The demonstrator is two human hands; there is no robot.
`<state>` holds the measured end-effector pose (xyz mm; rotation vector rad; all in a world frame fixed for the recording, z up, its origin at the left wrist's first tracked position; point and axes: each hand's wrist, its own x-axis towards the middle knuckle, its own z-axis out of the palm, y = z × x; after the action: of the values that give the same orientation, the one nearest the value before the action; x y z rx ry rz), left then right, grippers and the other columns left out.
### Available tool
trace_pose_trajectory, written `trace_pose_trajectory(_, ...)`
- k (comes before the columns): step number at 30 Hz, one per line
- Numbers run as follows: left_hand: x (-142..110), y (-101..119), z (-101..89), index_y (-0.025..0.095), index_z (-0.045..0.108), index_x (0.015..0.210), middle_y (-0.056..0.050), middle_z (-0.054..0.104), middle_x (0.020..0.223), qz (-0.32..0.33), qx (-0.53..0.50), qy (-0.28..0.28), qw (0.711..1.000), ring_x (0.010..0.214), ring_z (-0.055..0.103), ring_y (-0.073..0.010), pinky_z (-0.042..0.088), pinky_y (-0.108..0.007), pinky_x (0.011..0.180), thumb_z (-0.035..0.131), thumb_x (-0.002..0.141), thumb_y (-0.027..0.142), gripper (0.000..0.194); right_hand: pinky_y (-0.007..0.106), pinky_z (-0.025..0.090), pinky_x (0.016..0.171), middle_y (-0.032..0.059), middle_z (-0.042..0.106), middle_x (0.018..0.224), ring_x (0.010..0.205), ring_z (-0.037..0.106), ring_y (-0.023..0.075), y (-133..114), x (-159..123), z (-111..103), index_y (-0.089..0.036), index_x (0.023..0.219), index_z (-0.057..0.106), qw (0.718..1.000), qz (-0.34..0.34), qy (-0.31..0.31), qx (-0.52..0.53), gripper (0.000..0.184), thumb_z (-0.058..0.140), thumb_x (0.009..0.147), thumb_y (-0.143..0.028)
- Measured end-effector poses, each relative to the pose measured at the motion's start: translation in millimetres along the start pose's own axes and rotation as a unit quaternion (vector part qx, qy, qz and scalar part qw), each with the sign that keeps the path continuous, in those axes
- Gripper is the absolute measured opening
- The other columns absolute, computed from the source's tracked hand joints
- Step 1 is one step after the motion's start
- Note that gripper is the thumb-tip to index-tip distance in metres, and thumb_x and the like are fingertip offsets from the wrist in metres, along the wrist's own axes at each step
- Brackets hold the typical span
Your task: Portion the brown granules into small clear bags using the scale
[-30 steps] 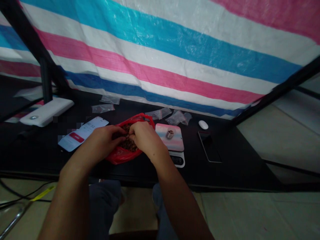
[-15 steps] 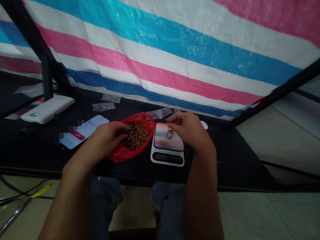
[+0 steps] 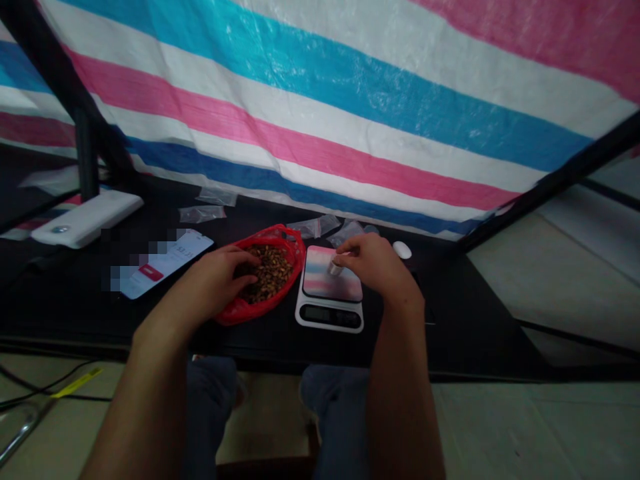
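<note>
My left hand (image 3: pixel 231 272) reaches over the near left side of a red plastic bag (image 3: pixel 296 268), thumb and fingers apart. Many small brass-coloured pieces (image 3: pixel 273 272) fill the opened bag; what they are is too small to tell. My right hand (image 3: pixel 373 262) is above a white kitchen scale (image 3: pixel 330 317) with a pink, white and blue striped top. Its thumb and forefinger are pinched together at the rim of a small silvery cylindrical cup (image 3: pixel 335 269) standing on the scale. Anything between those fingertips is hidden.
Left of the bag lies a lit phone (image 3: pixel 167 261), with a white device (image 3: pixel 87 219) behind it. Small clear zip bags (image 3: pixel 203 213) lie along the back of the black table. A round white piece (image 3: pixel 402 250) is right of my right hand. Striped sheeting (image 3: pixel 320 120) hangs behind.
My right hand's fingertips have come down to the small cup's rim from just above it. My left hand stays at the red bag. The whole view has shifted slightly.
</note>
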<state>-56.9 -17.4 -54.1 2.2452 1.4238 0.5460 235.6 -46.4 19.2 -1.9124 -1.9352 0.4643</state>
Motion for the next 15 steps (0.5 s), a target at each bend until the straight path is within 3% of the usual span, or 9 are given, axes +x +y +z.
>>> trace_pose_trajectory(4, -1, 2, -2.5, 0.025, 0.085, 0.105, -0.009, 0.083, 0.109, -0.016, -0.008, 0.011, 1.0, 0.098, 0.077, -0.0322, 0.057, -0.043, 0.104, 0.06, 0.088, 0.036, 0.032, 0.03, 0.053, 0.076, 0.0075, 0.081, 0.087, 0.079, 0.073, 0.0189, -1, 1, -1, -0.016, 0.093, 0.084, 0.998, -0.023, 0.059, 0.029, 0.013, 0.072, 0.09, -0.011)
trace_pose_trajectory(7, -1, 4, -4.6, 0.026, 0.084, 0.1, -0.008, 0.084, 0.104, -0.028, -0.015, 0.014, 0.999, 0.094, 0.078, -0.0316, 0.058, -0.043, 0.101, 0.06, 0.087, 0.036, 0.029, 0.031, 0.055, 0.083, 0.0081, 0.081, 0.098, 0.087, 0.074, 0.019, -19, 4, 17, -0.016, 0.109, 0.081, 0.991, -0.082, 0.077, 0.074, 0.02, 0.067, 0.095, -0.011)
trace_pose_trajectory(9, -1, 4, -5.5, 0.026, 0.083, 0.102, -0.008, 0.084, 0.105, -0.032, -0.02, 0.013, 0.999, 0.094, 0.078, -0.032, 0.059, -0.044, 0.098, 0.06, 0.088, 0.036, 0.029, 0.033, 0.056, 0.091, 0.0093, 0.081, 0.106, 0.097, 0.074, 0.0199, -39, 7, 39, -0.015, 0.11, 0.079, 0.988, -0.135, 0.02, 0.074, 0.019, 0.067, 0.096, -0.012)
trace_pose_trajectory(12, -2, 2, -6.5, 0.024, 0.079, 0.112, -0.01, 0.083, 0.114, -0.021, -0.048, 0.002, 0.999, 0.1, 0.078, -0.0334, 0.06, -0.046, 0.096, 0.06, 0.086, 0.039, 0.035, 0.04, 0.057, 0.097, 0.0157, 0.076, 0.12, 0.111, 0.072, 0.0282, -71, 9, 77, -0.013, 0.115, 0.077, 0.981, -0.173, -0.089, -0.009, 0.025, 0.076, 0.091, -0.022)
trace_pose_trajectory(15, -4, -3, -6.3, 0.023, 0.076, 0.117, -0.011, 0.082, 0.118, -0.025, -0.084, 0.004, 0.996, 0.104, 0.078, -0.0332, 0.062, -0.046, 0.094, 0.064, 0.083, 0.039, 0.04, 0.044, 0.058, 0.099, 0.0209, 0.069, 0.134, 0.123, 0.067, 0.033, -89, 12, 102, -0.011, 0.129, 0.072, 0.976, -0.174, -0.113, -0.072, 0.039, 0.075, 0.091, -0.02)
